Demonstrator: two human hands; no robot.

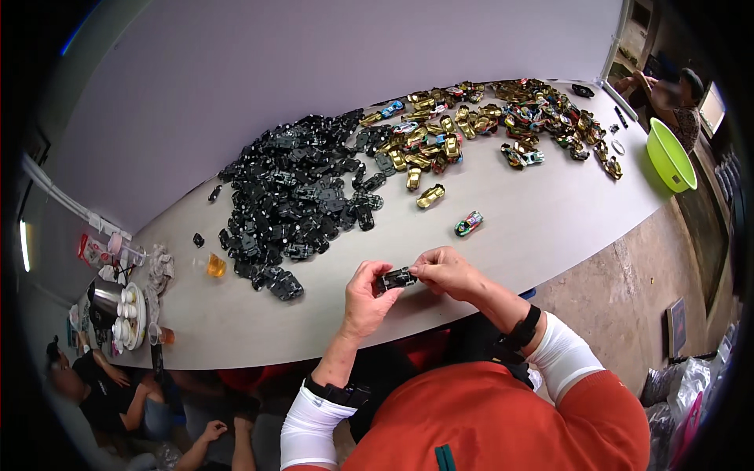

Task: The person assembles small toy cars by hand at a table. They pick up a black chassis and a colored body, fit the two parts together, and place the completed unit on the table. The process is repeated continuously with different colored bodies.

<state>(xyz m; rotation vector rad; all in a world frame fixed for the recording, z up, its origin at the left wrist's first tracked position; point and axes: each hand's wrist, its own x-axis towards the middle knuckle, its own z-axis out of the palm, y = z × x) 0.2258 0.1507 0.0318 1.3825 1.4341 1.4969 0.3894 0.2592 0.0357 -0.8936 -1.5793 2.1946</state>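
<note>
Over the table's front edge, I hold a black toy car base (397, 279) between both hands. Its left end sits between the thumb and fingers of my left hand (365, 304). My right hand (449, 272) pinches the right end with its fingertips. Beyond my hands lies a multicoloured toy car (469, 224), with a gold toy car (430, 196) farther back. A large heap of black toy car bases (287, 188) spreads to the left, and a heap of gold and coloured toy cars (440, 141) lies along the back.
A green basin (670, 157) stands at the table's right end. On the left are a cup of amber liquid (216, 265), a tray of white cups (133, 318) and a crumpled cloth (159, 267). People sit at lower left and far right. A wall (330, 55) backs the table.
</note>
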